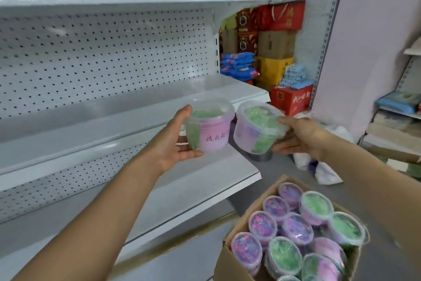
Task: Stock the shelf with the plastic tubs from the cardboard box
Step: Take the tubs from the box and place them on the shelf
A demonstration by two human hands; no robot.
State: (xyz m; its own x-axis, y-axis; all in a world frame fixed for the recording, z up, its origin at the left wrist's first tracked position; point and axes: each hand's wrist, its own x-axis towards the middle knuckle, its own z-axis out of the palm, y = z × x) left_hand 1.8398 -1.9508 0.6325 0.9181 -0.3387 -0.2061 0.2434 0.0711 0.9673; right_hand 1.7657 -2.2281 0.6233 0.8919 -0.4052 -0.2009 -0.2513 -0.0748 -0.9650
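Note:
My left hand (175, 141) grips a clear plastic tub (210, 128) with a pink label and green contents, held upright in front of the white shelf (127, 119). My right hand (298, 136) grips a second tub (256, 127) of the same kind, tilted toward the left. The two tubs hang side by side in the air, close together, just off the shelf's front edge. At the lower right an open cardboard box (230, 253) holds several more tubs (293, 228) with purple or green contents.
White metal shelving with a pegboard back (102, 52) fills the left; a lower shelf (182, 194) juts out below. Stacked red, yellow and brown cartons (276, 52) and blue packets (238, 64) stand behind. Another rack (396, 121) is at right. White bags (323, 171) lie on the floor.

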